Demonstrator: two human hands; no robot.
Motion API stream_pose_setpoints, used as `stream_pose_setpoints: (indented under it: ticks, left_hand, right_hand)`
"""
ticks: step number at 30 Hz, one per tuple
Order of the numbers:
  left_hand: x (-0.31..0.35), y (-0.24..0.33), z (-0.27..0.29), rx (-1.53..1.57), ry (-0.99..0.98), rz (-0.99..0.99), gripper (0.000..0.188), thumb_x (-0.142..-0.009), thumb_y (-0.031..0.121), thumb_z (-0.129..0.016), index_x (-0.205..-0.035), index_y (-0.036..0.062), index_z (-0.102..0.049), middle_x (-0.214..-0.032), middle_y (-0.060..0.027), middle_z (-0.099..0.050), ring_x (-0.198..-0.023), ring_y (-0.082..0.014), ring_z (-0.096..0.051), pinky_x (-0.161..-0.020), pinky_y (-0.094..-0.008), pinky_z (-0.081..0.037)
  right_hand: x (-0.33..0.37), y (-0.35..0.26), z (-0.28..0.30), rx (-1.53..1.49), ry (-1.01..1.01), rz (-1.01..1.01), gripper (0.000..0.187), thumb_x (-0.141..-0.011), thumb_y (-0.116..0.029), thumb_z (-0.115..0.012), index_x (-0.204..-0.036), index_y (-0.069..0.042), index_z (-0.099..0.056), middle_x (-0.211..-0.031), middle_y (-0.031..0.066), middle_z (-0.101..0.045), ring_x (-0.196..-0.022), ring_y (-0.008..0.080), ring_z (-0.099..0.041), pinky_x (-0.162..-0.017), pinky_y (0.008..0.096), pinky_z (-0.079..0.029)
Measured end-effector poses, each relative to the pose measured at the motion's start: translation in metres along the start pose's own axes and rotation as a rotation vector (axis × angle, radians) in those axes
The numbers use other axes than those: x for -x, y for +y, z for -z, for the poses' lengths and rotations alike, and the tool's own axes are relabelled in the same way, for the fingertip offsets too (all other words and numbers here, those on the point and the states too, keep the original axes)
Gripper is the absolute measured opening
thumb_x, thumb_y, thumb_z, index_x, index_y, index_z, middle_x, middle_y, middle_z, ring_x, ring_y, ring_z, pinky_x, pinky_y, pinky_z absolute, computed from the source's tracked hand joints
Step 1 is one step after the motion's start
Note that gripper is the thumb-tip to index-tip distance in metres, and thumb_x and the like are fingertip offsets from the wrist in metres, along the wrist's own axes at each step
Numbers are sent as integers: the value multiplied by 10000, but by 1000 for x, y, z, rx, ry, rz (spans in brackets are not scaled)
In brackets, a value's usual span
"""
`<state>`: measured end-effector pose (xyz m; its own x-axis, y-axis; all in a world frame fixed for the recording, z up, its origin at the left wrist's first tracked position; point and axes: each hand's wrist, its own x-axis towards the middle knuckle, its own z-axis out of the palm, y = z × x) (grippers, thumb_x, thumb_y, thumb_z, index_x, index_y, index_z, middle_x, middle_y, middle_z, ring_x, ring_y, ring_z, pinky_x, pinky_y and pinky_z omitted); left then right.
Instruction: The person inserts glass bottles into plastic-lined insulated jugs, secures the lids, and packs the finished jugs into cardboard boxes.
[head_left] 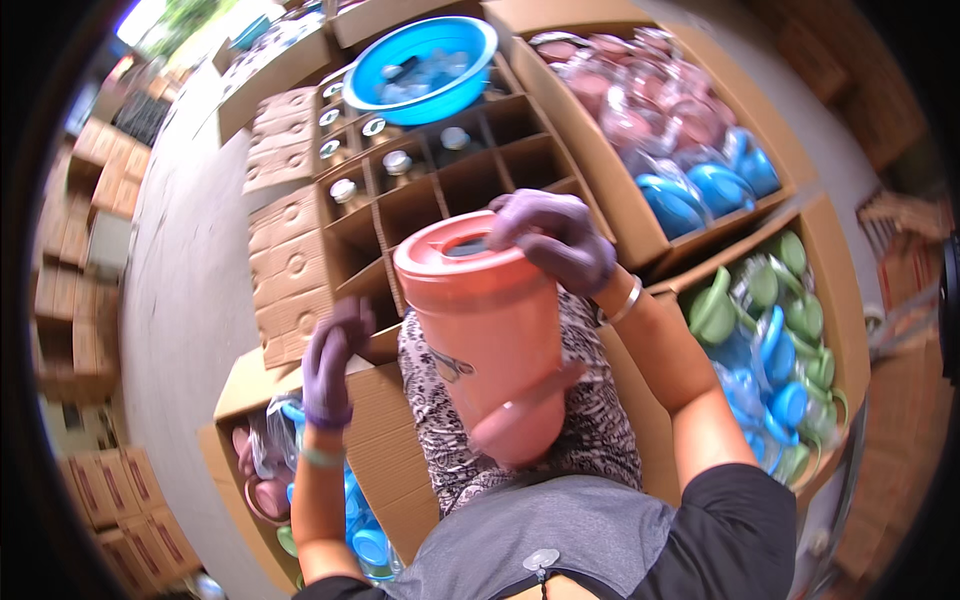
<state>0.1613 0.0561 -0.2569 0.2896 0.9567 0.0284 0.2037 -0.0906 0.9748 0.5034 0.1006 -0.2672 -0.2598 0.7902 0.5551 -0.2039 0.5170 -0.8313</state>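
One pink jug, label blurred, held by right fingers; left fingers loosely bent.

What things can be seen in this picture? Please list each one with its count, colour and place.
Pink container: one, salmon pink, above the lap
Divided box: one, brown, ahead
Silver-topped items: several, silver tops, inside divided box
Blue basin: one, blue, on divided box
Clear pieces: several, colourless, in blue basin
Open parts boxes: three, brown, upper right, right, lower left
Pink parts: many, pink, upper-right and lower-left boxes
Blue parts: many, blue, all three boxes
Green parts: many, green, right and lower-left boxes
Stacked cartons: many, brown, far left
Patterned trousers: one pair, dark-and-light, lower middle
Left hand: one, purple-gloved, left of pink container, holding nothing
Right hand: one, purple-gloved, gripping pink container's top edge
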Motion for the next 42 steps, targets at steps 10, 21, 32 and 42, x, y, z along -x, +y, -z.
stream_pose_setpoints:
  ticks: [10, 21, 32, 42]
  left_hand:
    - [-69, 15, -24, 100, 69, -464, 626, -991, 540, -423, -1154, -34, -611, -1160, -168, -615, -1226, -333, -514, -1033, -429, -392]
    - [5, 9, 0, 288, -28, 270, 461, -975, 145, -514, -1383, -51, -427, -1343, -188, -550, -1236, -200, -550, -1122, -369, -385]
    - [-59, 52, 23, -132, 199, -547, 793, -665, 491, -853, -1198, -13, -554, -1062, -174, -650, -957, -329, -631, -887, -440, -473]
    - [-88, -287, 101, 465, 442, 166, 566, -984, 495, -521, -1315, 37, -557, -1306, -110, -620, -1143, -295, -606, -1023, -423, -474]
  right_hand:
    - [-54, -30, 5, 807, -40, 161, 549, -1000, -461, -382, -1243, -9, -579, -1279, 201, -571, -1214, 393, -517, -1077, 481, -309]
    - [-60, -23, -16, 402, -352, 211, 765, -1021, -544, -158, -1267, 48, -575, -1342, 246, -530, -1332, 404, -431, -1153, 463, -251]
    - [-101, 58, -24, -486, -211, -532, 947, -909, -786, -243, -1492, -48, -356, -1451, 158, -474, -1363, 257, -417, -1137, 422, -280]
    - [-165, 327, 61, 1154, -236, -385, 785, -796, -398, -689, -1442, -52, -407, -1452, 212, -452, -1355, 358, -419, -1143, 464, -302]
